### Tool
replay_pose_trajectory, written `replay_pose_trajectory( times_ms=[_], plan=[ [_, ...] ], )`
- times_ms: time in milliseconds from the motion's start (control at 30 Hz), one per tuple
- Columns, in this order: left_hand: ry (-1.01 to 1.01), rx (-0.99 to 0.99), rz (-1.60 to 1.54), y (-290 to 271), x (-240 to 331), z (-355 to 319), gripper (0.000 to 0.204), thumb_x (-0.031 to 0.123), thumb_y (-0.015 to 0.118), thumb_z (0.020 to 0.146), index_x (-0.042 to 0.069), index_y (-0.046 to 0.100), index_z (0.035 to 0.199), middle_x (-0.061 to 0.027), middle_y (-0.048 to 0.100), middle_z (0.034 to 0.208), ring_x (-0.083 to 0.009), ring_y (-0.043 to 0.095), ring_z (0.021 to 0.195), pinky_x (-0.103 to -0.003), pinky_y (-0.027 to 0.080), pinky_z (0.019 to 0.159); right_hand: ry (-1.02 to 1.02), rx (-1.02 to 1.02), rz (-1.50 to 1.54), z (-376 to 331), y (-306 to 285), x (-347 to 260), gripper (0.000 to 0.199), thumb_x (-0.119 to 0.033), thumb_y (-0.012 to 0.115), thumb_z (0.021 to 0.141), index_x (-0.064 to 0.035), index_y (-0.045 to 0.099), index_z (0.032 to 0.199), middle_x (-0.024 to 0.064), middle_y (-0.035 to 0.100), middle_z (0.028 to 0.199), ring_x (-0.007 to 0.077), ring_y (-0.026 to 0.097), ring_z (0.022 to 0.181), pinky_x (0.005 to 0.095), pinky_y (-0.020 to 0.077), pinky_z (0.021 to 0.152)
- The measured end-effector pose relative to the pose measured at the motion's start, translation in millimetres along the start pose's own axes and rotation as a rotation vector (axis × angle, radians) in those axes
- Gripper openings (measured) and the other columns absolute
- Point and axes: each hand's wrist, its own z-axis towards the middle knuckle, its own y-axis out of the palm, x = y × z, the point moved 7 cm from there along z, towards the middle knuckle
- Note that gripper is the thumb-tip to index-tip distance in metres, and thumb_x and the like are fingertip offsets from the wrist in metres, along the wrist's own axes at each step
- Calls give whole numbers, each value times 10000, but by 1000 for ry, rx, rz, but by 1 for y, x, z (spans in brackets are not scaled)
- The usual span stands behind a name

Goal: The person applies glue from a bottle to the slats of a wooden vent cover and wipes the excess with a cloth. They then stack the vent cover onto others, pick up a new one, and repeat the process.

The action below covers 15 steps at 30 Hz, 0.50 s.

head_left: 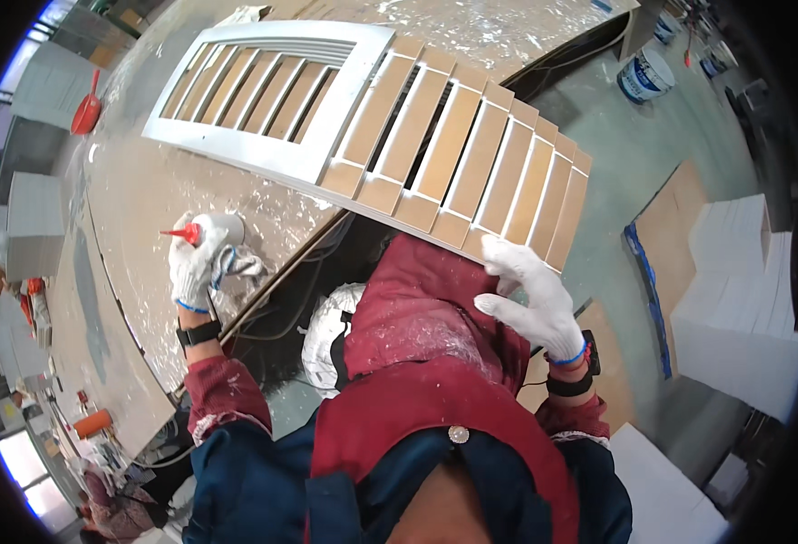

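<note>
Left hand: the gloved left hand [188,267] is wrapped around a white bottle over the workbench [136,204], its fingers closed on it.
Bottle: the white bottle [222,227] lies tilted in that grip, its red nozzle [181,233] pointing to the person's left.
Cloth: a crumpled grey-white cloth [243,267] sits just beside the glove (whether the two touch cannot be told).
Right hand: the gloved right hand [536,295] holds nothing, fingers spread and thumb apart, close to the near edge of the slatted panel (contact there cannot be made out).
Panel: the slatted panel [460,140] rests partly on the workbench, its right part reaching past the edge; a white frame [349,113] crosses its left part, and brown slats with white strips run to the right.
Apron: a maroon apron [417,313], dusted white, covers the person's lap.
Floor: to the right stand a bucket [645,75] and stacked white boards [734,313].
</note>
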Motion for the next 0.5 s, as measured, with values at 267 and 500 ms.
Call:
replay_pose_trajectory(
  times_ms=[267,500],
  plan=[
    [199,375,-426,42,93,-125,397,149,570,951,10,430,1295,-205,585,1076,-231,632,810,-342,556,645,-643,57,83,13,34,-50,488,-127,761,779,44,606,1208,221,626,1179,339,627,1081,383,508,919],
    [-804,-617,-1091,249,111,-211,378,441,447,999,116,558,1156,-53,650,1020,-169,656,817,-318,564,587,-545,189,-365,10,55,-40,836,-207,799,639,-28,453,1379,190,512,1282,370,537,1143,493,465,940]
  ],
)
